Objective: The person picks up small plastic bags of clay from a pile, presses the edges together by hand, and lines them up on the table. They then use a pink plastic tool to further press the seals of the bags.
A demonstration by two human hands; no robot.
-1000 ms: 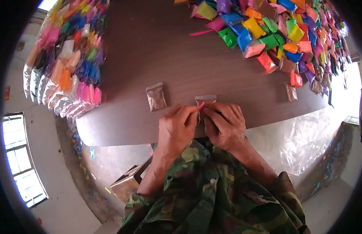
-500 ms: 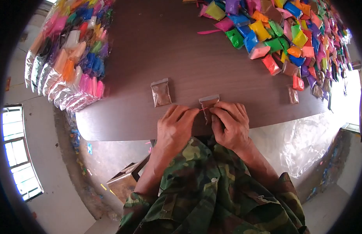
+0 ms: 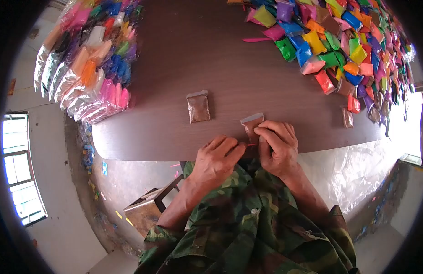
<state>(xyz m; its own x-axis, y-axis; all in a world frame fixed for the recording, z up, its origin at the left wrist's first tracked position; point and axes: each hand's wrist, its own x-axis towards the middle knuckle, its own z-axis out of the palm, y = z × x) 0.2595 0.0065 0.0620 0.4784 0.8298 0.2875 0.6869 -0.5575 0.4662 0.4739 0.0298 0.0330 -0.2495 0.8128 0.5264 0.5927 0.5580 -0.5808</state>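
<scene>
Close to the table's near edge, my right hand pinches the side of a small clear plastic bag filled with something brown, its pale seal strip facing away from me. My left hand is just left of the bag's lower end, its thumb and fingers closed. A thin red strip sticks out from its fingertips toward the right hand, below the bag. A second brown-filled bag lies flat on the table, left of the held one.
Bundles of clear-wrapped colourful packets cover the table's left side. A big heap of small colourful packets fills the far right, with one brown packet at its near edge. A brown stool stands below on the left.
My left hand has moved down toward my body, and the red strip that crossed the bag now sits below it. The view has shifted slightly. My right hand still holds the bag.
</scene>
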